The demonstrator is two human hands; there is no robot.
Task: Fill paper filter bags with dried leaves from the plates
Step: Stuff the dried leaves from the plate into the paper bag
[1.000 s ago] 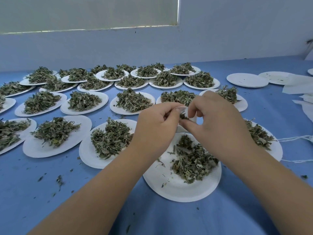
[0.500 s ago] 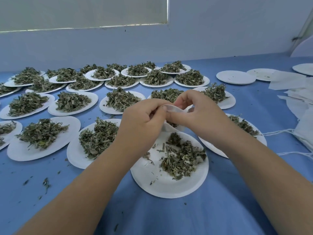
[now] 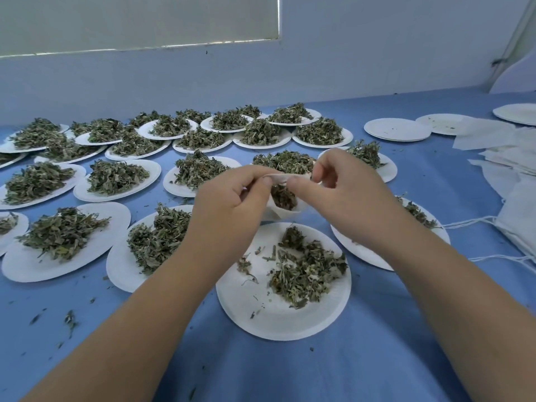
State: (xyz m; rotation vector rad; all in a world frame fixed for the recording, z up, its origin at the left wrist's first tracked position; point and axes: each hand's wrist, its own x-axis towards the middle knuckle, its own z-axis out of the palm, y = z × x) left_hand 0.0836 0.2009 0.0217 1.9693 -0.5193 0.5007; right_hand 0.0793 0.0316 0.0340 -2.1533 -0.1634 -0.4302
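Note:
A white paper filter bag hangs between my two hands just above the nearest paper plate. Dark dried leaves show inside it. My left hand pinches the bag's top edge from the left, and my right hand pinches the same edge from the right. On the plate below lies a loose heap of dried leaves, mostly on its right half.
Several more plates heaped with leaves cover the blue table to the left and behind. Bare stacked plates sit at the back right. A pile of unfilled filter bags with white strings lies at the right edge. Leaf crumbs dot the cloth.
The view has shifted, so the plates sit further left. My right hand has stopped pushing leaves in, and both hands now pinch the bag's top edge, which is raised a little.

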